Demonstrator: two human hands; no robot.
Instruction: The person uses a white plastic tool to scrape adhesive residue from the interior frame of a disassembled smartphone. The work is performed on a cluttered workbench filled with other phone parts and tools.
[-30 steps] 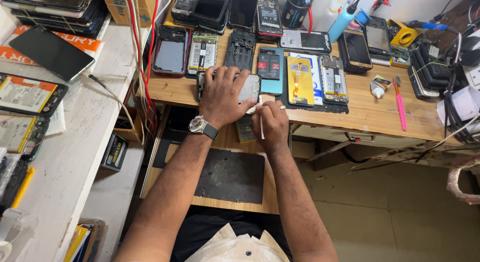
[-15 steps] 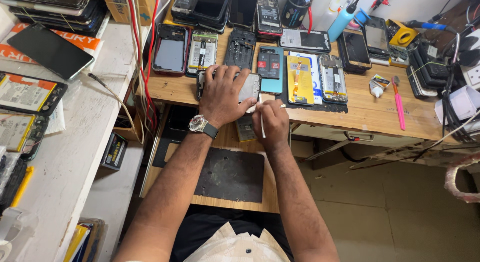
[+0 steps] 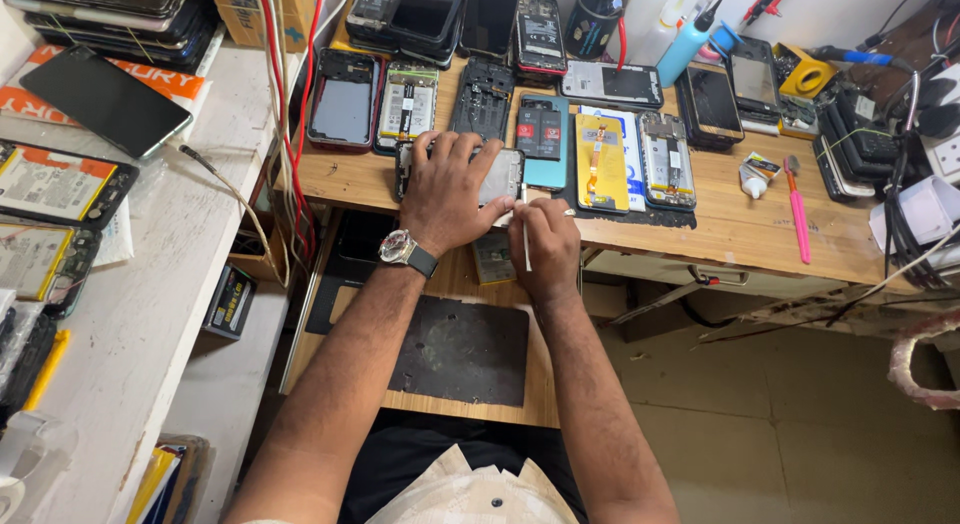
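Silver phone point(image 3: 500, 176), one, under spread left hand point(image 3: 447, 194) fingers. One white stick point(image 3: 526, 239) pinched by right hand point(image 3: 545, 246). Phone mostly hidden.

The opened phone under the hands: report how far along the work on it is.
Done: the opened phone lies with its back cover off, insides partly showing. In hand: the left hand presses it flat on the wooden bench, while the right hand holds a thin white tool at its lower edge. Left: it stays uncovered; no cover is on it yet.
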